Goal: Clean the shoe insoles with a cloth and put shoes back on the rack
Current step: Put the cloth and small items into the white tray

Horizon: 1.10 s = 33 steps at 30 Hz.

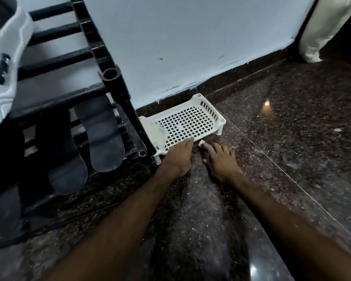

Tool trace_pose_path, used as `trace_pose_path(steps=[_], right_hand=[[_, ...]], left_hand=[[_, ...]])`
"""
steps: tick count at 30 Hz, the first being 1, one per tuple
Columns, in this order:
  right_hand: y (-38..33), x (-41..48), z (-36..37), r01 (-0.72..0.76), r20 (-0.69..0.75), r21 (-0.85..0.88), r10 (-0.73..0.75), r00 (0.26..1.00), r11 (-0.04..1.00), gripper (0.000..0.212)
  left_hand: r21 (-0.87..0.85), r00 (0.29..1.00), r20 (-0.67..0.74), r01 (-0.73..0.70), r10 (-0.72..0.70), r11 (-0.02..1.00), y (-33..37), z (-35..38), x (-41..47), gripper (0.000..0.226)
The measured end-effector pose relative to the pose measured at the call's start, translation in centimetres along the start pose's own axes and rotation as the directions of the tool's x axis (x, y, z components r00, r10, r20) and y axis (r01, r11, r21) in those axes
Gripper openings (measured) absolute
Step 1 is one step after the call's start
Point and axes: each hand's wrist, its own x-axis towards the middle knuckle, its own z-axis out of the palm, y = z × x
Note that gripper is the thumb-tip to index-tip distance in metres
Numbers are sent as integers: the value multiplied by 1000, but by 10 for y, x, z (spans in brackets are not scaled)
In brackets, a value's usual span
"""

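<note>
At centre of head view: left hand (178,157), grip straight, fingers pressed together, tips resting on front edge of white mesh tray (210,110).
Right hand (221,161) just beside at 3 o'clock, low on granite floor (292,118), pale pink piece (202,143) at fingertips. Cannot tell whether pinching or only touching it.
Black shoe rack (128,110) at 9 o'clock: two dark insoles (103,134) on lower shelf, white shoe (6,57) above.
No cloth identifiable.
Judgement: shift tray low and flat, avoid bumping rack post.

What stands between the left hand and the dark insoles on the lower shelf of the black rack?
The black rack's corner post stands between them. The left hand touches the front edge of the white tray, right of the post; the dark insoles lie left of it. From the front, nothing visible blocks them.
</note>
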Motion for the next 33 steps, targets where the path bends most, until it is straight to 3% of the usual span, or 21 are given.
trace_pose_path(steps=[4,9,16,19,22,26,29,33], right_hand=[[2,-7,4,-7,-32,8,7,999,1000,59],[-6,7,1,39,61,-20,-37,997,999,63],[-5,-16,18,16,-153,-24,-19,988,1000,53],[3,-17,17,-4,-126,-60,-4,992,998,58],[8,-17,13,90,-76,-145,-102,992,985,60],[10,-24,14,68,-96,-66,-75,993,995,52],[9,-34,15,43,-152,18,-40,988,999,66],[-8,-34,11,211,-19,-72,-213,977,975,67]], left_hand=[[-9,1000,12,-2,3,1000,2,4,-3,80],[-16,1000,18,0,1,1000,2,2,-5,80],[23,999,28,-18,17,1000,1,4,-6,84],[18,1000,21,-22,22,1000,1,2,-6,83],[9,1000,19,-19,19,1000,1,4,-5,83],[-17,1000,11,-26,26,1000,2,3,-7,82],[-43,1000,-4,-24,24,999,3,0,-8,78],[-80,999,-16,-45,43,996,1,-1,-7,70]])
